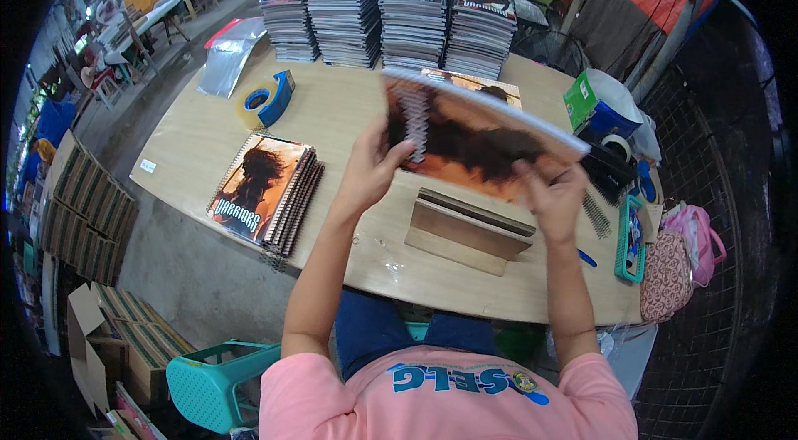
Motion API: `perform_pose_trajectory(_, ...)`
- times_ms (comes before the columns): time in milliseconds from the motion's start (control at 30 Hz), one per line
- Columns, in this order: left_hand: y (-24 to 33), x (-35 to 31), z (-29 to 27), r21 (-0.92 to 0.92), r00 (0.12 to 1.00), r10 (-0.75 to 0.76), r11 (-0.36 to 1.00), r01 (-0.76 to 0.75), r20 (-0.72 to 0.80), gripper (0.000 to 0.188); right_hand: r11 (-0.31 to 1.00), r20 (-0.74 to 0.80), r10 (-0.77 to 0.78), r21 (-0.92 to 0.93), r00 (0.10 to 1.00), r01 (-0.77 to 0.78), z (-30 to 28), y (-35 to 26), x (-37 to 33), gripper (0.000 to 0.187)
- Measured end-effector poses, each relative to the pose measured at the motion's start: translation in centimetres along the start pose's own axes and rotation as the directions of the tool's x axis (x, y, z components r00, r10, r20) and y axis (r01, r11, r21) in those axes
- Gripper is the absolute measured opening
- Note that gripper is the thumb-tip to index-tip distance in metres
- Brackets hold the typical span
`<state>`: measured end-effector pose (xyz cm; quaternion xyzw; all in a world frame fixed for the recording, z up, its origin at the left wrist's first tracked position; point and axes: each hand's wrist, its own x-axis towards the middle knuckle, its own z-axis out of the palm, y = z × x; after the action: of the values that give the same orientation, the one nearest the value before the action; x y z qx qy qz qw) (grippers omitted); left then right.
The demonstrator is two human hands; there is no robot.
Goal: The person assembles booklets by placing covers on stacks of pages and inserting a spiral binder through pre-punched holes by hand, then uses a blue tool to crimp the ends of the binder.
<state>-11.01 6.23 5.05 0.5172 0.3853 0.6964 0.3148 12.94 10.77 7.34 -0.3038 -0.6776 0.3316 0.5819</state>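
Observation:
A spiral notebook (474,136) with an orange and dark cover hangs tilted above the table between my two hands, slightly blurred. My left hand (374,161) grips its left end by the wire coil, thumb on the cover. On the lower right edge, my right hand (550,195) has its fingers closed, smeared a little by motion. Beneath the notebook, a slotted wooden stand (465,232) rests on the table. Left of my forearm lies a pile of spiral notebooks (262,190) with the same cover. Another orange-covered piece (499,91) lies partly hidden behind the held notebook.
Tall stacks of books (413,24) line the far table edge. A blue tape dispenser (270,101) and plastic sleeves (229,66) sit at left. Rightward are a black desk tool (607,170), loose wire coils (597,214), a green basket (630,253) and a blue pen (587,258).

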Motion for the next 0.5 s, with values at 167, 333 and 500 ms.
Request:
perform_pose_trajectory(167,-3.8,-3.7,-5.5,0.089,0.975,-0.204,0.973,0.211,-0.086,0.036,1.000,0.235,0.016,-0.008,0.972,-0.015,4.5,0.8,-2.2,0.020)
perform_pose_trajectory(333,-5.9,-4.9,-6.5,0.135,0.965,-0.255,0.955,0.262,-0.069,0.038,0.999,0.233,-0.009,-0.028,0.973,0.016,5.5,1.1,-3.0,0.017)
perform_pose_trajectory(500,-6.6,-5.7,-3.6,0.135,0.996,-0.091,0.987,0.087,0.026,0.044,0.969,0.179,0.156,-0.218,0.972,-0.115,1.5,3.3,-4.5,0.019)
